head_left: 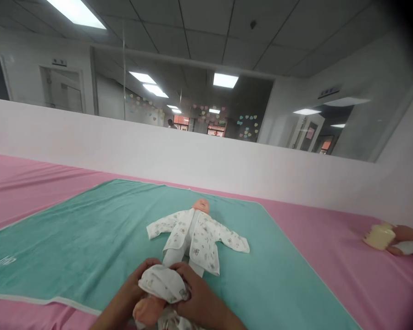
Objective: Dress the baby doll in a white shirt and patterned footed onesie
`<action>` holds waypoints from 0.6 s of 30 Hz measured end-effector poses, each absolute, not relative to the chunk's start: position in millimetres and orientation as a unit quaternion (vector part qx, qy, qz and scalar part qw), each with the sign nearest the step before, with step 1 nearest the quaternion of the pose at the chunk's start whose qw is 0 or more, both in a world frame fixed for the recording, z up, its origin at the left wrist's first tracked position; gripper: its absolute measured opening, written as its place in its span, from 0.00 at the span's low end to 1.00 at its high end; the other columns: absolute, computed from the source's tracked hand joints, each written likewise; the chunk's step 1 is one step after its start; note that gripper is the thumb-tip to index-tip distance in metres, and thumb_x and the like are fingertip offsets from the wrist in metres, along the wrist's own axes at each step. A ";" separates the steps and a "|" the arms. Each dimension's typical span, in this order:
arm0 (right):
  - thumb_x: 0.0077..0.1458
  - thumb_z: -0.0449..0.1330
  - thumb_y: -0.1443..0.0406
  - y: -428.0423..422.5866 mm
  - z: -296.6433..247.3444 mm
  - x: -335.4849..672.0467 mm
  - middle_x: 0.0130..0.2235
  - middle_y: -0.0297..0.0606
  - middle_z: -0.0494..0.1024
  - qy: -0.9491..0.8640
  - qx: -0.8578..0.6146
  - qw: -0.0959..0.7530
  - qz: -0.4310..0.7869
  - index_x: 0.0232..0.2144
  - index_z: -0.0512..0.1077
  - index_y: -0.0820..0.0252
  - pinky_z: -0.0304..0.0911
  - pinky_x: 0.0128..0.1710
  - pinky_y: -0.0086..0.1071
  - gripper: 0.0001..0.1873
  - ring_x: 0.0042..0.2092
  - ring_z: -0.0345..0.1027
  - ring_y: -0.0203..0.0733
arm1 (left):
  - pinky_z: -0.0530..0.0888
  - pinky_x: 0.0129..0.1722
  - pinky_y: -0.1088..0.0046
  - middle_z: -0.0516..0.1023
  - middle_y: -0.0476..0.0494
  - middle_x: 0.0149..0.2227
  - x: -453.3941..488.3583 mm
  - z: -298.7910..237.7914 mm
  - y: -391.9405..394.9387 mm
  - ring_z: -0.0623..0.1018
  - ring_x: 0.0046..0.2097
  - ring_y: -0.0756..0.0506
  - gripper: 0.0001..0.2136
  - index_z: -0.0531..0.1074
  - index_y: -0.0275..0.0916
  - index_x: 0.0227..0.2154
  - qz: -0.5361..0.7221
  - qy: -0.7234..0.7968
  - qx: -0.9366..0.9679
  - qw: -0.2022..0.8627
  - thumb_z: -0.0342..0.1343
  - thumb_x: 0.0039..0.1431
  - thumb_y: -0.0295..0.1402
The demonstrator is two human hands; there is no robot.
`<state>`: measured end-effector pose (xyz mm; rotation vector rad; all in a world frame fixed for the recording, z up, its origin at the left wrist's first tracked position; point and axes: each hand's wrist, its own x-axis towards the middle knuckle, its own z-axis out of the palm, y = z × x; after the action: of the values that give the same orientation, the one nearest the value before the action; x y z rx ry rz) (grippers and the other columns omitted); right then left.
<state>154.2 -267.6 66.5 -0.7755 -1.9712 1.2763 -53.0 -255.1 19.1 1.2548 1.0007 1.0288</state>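
A baby doll lies on its back on a teal towel, its head pointing away from me. It wears a white printed jacket, open at the front, with the sleeves spread out. My left hand and my right hand both grip bunched white printed trousers at the doll's legs. A bare doll foot sticks out below the fabric between my hands.
The towel lies on a pink sheet over a wide surface, bounded at the back by a low white wall with glass above. At the far right another person's hand holds a pale yellow object.
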 end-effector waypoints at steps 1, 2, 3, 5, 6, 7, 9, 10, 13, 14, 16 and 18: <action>0.41 0.59 0.71 -265.5 66.5 158.4 0.45 0.33 0.67 -0.762 -0.291 0.325 0.478 0.46 0.62 0.52 0.59 0.42 0.32 0.26 0.45 0.63 0.40 | 0.69 0.42 0.62 0.75 0.45 0.35 -59.5 24.7 -251.5 0.72 0.42 0.36 0.25 0.70 0.42 0.40 0.424 0.416 0.544 0.592 0.62 0.34 0.42; 0.42 0.60 0.69 -262.8 66.0 163.1 0.45 0.33 0.67 -0.769 -0.293 0.322 0.468 0.45 0.63 0.53 0.58 0.43 0.32 0.25 0.45 0.62 0.40 | 0.68 0.42 0.61 0.75 0.44 0.37 -66.8 30.8 -247.9 0.71 0.43 0.36 0.28 0.70 0.40 0.41 0.398 0.395 0.558 0.612 0.64 0.31 0.42; 0.43 0.61 0.67 -259.5 65.2 168.0 0.45 0.34 0.67 -0.775 -0.298 0.320 0.456 0.45 0.64 0.53 0.58 0.44 0.32 0.23 0.45 0.62 0.40 | 0.68 0.43 0.61 0.74 0.42 0.39 -73.8 36.8 -243.9 0.71 0.44 0.35 0.30 0.70 0.38 0.42 0.366 0.371 0.576 0.630 0.64 0.30 0.43; 0.44 0.62 0.63 -252.1 62.8 177.0 0.44 0.34 0.67 -0.775 -0.314 0.321 0.444 0.42 0.65 0.55 0.57 0.45 0.33 0.20 0.46 0.62 0.40 | 0.67 0.43 0.62 0.73 0.40 0.42 -82.6 47.3 -233.6 0.70 0.45 0.36 0.29 0.69 0.37 0.44 0.316 0.352 0.615 0.631 0.62 0.37 0.45; 0.45 0.61 0.61 -248.6 61.6 180.3 0.44 0.35 0.67 -0.770 -0.321 0.323 0.447 0.41 0.66 0.55 0.57 0.45 0.33 0.19 0.45 0.62 0.40 | 0.67 0.43 0.64 0.72 0.40 0.43 -82.7 50.7 -226.9 0.70 0.46 0.38 0.25 0.69 0.37 0.44 0.309 0.370 0.633 0.606 0.59 0.42 0.45; 0.47 0.60 0.60 -245.3 60.6 182.3 0.43 0.35 0.68 -0.763 -0.324 0.328 0.452 0.41 0.66 0.56 0.58 0.45 0.33 0.17 0.45 0.62 0.39 | 0.68 0.43 0.65 0.71 0.41 0.44 -79.3 52.1 -219.3 0.70 0.46 0.40 0.22 0.68 0.39 0.45 0.317 0.402 0.648 0.564 0.56 0.47 0.43; 0.50 0.57 0.59 -239.5 59.6 182.3 0.44 0.36 0.68 -0.753 -0.323 0.342 0.460 0.39 0.66 0.57 0.59 0.43 0.32 0.14 0.43 0.63 0.38 | 0.68 0.43 0.67 0.68 0.42 0.48 -63.4 48.4 -202.0 0.69 0.48 0.42 0.20 0.65 0.42 0.46 0.355 0.468 0.670 0.454 0.54 0.49 0.40; 0.52 0.56 0.59 -236.9 59.4 180.8 0.44 0.36 0.68 -0.752 -0.324 0.357 0.450 0.38 0.66 0.58 0.59 0.43 0.32 0.12 0.43 0.63 0.37 | 0.69 0.44 0.67 0.65 0.42 0.51 -52.2 43.7 -193.1 0.67 0.50 0.42 0.21 0.64 0.43 0.47 0.370 0.481 0.685 0.404 0.55 0.48 0.38; 0.52 0.55 0.62 -226.8 55.3 176.7 0.46 0.38 0.66 -0.763 -0.355 0.421 0.339 0.37 0.67 0.57 0.57 0.48 0.34 0.09 0.48 0.61 0.39 | 0.65 0.51 0.63 0.60 0.40 0.53 -17.3 25.0 -169.1 0.62 0.55 0.40 0.27 0.63 0.42 0.48 0.412 0.490 0.721 0.266 0.59 0.41 0.35; 0.52 0.54 0.63 -221.9 51.5 177.6 0.48 0.38 0.65 -0.762 -0.377 0.442 0.287 0.37 0.67 0.57 0.55 0.51 0.35 0.09 0.50 0.59 0.40 | 0.62 0.53 0.62 0.61 0.38 0.52 -8.3 19.7 -163.3 0.61 0.56 0.39 0.28 0.63 0.40 0.47 0.422 0.503 0.716 0.236 0.60 0.39 0.34; 0.52 0.54 0.62 -209.5 39.0 184.8 0.51 0.40 0.63 -0.734 -0.436 0.478 0.204 0.41 0.66 0.57 0.51 0.55 0.38 0.13 0.54 0.55 0.43 | 0.58 0.56 0.58 0.62 0.35 0.51 3.0 14.0 -156.5 0.60 0.56 0.36 0.31 0.62 0.35 0.48 0.433 0.544 0.683 0.225 0.62 0.36 0.35; 0.52 0.53 0.59 -195.0 22.1 198.0 0.52 0.44 0.62 -0.668 -0.513 0.507 0.182 0.46 0.63 0.58 0.52 0.54 0.41 0.18 0.54 0.54 0.45 | 0.60 0.54 0.57 0.62 0.33 0.53 6.4 16.2 -156.1 0.61 0.56 0.34 0.33 0.59 0.33 0.51 0.419 0.581 0.634 0.290 0.61 0.39 0.38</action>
<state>198.0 -195.0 22.1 -1.2369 -1.6105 0.4383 6.4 -156.1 16.2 1.6924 1.5514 1.1190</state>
